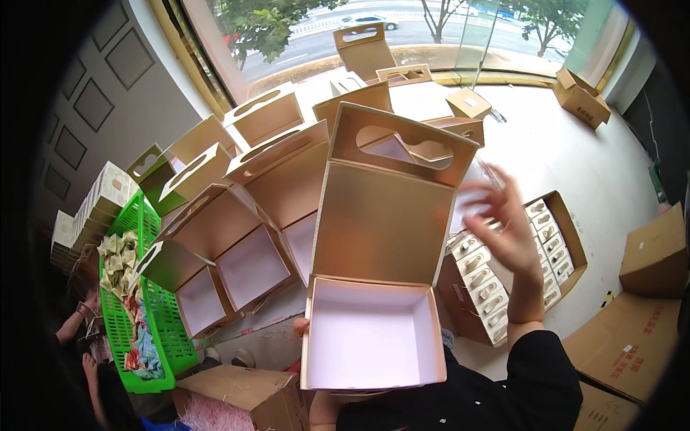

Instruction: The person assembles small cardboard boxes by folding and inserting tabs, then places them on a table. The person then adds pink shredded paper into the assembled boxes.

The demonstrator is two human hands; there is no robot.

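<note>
Right in front of me is an open gold gift box (377, 215) with a white-lined tray and a tall raised lid. A rounded handle slot is cut through the flap at the lid's top. My left hand (300, 327) grips the tray's left side; only its fingertips show, the rest is behind the box. To the right of the lid my right hand (499, 230) is raised, slightly blurred, its fingers apart and nothing in them. Below and behind that hand sits a carton (467, 305) packed with rows of small white boxes.
Several open gold boxes (248, 258) crowd the left and far side. A green basket (172, 330) holds small wrapped pieces, near another person's hand (90, 366). Pink shredded paper (215, 413) fills a carton below. Brown cartons (618, 337) stand at right; a window is beyond.
</note>
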